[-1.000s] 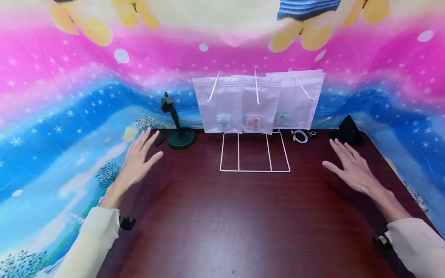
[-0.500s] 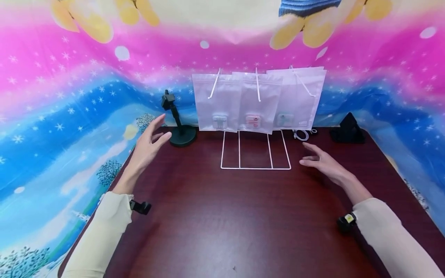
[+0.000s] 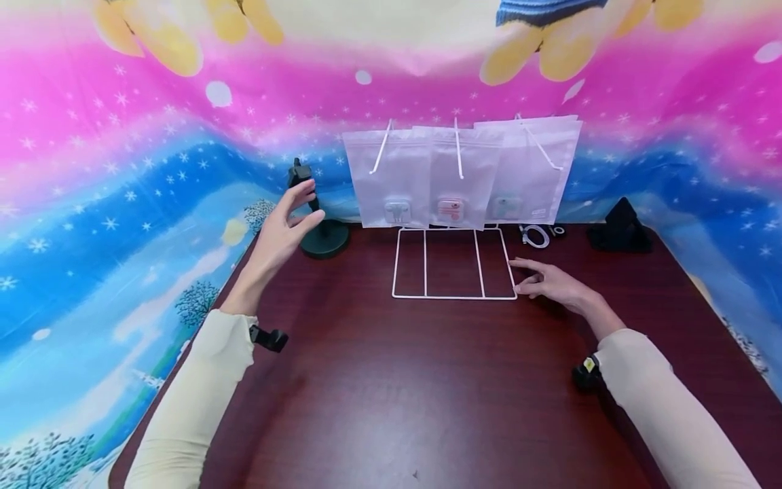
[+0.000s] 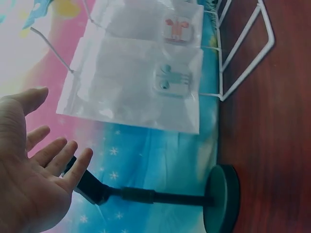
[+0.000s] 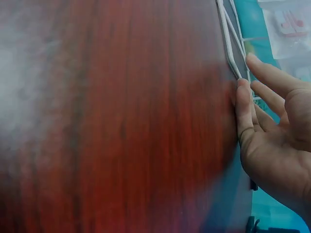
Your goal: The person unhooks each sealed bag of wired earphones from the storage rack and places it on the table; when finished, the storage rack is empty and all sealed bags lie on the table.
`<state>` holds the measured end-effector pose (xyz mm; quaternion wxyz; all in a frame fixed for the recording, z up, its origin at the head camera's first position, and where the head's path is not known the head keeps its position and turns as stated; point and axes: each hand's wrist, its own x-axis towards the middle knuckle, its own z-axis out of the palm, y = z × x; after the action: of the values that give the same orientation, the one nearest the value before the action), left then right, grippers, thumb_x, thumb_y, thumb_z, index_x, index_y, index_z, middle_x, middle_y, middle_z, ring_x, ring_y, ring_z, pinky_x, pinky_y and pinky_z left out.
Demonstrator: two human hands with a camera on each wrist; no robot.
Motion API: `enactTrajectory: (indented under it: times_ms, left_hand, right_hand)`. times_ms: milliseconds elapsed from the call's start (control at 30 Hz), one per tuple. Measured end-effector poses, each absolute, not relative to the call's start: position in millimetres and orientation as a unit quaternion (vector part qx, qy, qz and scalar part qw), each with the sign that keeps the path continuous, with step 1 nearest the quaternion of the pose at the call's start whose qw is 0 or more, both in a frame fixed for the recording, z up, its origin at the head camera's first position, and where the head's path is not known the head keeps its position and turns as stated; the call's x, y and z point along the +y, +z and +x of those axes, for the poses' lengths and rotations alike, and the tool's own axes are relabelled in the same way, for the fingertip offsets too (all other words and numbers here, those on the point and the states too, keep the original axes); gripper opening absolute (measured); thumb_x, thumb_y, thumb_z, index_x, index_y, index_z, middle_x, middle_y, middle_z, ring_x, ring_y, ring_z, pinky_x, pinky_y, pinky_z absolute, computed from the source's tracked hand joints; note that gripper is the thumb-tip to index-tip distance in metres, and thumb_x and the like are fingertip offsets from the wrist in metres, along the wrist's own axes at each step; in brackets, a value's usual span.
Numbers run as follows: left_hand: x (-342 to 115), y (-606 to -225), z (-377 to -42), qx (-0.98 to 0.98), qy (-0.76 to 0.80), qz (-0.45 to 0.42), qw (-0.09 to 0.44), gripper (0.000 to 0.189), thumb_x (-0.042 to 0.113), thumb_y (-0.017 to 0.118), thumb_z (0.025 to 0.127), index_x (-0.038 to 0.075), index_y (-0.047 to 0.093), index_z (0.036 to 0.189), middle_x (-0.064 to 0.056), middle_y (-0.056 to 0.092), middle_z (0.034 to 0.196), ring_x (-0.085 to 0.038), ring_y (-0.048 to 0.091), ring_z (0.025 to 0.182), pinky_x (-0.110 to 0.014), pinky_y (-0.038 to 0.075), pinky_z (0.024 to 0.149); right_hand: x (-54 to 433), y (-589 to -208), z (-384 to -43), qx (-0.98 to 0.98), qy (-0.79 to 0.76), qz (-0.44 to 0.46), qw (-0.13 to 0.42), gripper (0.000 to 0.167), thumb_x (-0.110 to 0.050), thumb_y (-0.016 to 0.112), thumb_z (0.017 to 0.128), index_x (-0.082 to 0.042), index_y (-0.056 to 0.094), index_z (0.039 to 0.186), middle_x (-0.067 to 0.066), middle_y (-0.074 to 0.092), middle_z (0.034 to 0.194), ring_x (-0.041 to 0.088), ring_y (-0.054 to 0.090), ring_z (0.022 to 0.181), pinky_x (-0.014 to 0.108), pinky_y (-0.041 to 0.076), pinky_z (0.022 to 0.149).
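A white wire display rack (image 3: pixel 455 297) stands at the back of the table. From its hooks hang frosted zip bags: a left one (image 3: pixel 383 173), a middle one (image 3: pixel 462 153) and a right one (image 3: pixel 540 153), each with a small earphone case low inside. My right hand (image 3: pixel 559 285) is at the rack base's right side, its fingertips right by the front corner, thumb and fingers apart. Raised left of the bags, my left hand (image 3: pixel 284 227) has loosely bent fingers and nothing in its palm. In the left wrist view, the left bag (image 4: pixel 131 82) is just beyond that hand.
A black stand with a round base (image 3: pixel 325 239) is behind the left hand. Right of the rack lie a coiled white cable (image 3: pixel 535 236) and a small dark item (image 3: pixel 556 230). A black angular holder (image 3: pixel 620 229) stands at back right. Patterned cloth (image 3: pixel 153 176) surrounds the table.
My right hand has moved left and down to the rack base's front right corner. My left hand has moved right and up toward the left bag. The rack and bags stay in place.
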<state>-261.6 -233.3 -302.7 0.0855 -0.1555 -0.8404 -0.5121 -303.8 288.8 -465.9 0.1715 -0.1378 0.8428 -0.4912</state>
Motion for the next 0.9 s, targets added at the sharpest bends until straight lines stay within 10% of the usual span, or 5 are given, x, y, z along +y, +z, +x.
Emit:
enactTrajectory:
  times_ms: [333,900]
  left_hand:
    - [-210,-288,-296,-0.838,-0.512,-0.15,0.114,0.069,0.033,0.064,0.104,0.017,0.032,0.163,-0.001,0.039,0.165,-0.016,0.034,0.152,-0.04,0.035,0.122]
    - [-176,-279,-358,-0.823,-0.554,-0.059,0.114,0.067,0.04,0.06,0.106,0.027,0.029,0.164,0.009,0.036,0.165,-0.006,0.032,0.151,-0.031,0.031,0.123]
  right_hand:
    - [288,-463,-303,0.858,-0.462,-0.142,0.176,0.078,-0.011,0.077,0.095,-0.005,0.037,0.161,0.018,0.013,0.173,0.04,0.06,0.125,0.015,0.05,0.086]
    - [280,-461,-301,0.877,-0.435,-0.122,0.161,0.077,-0.013,0.079,0.094,-0.006,0.039,0.16,0.021,0.023,0.17,0.041,0.059,0.124,0.019,0.052,0.086]
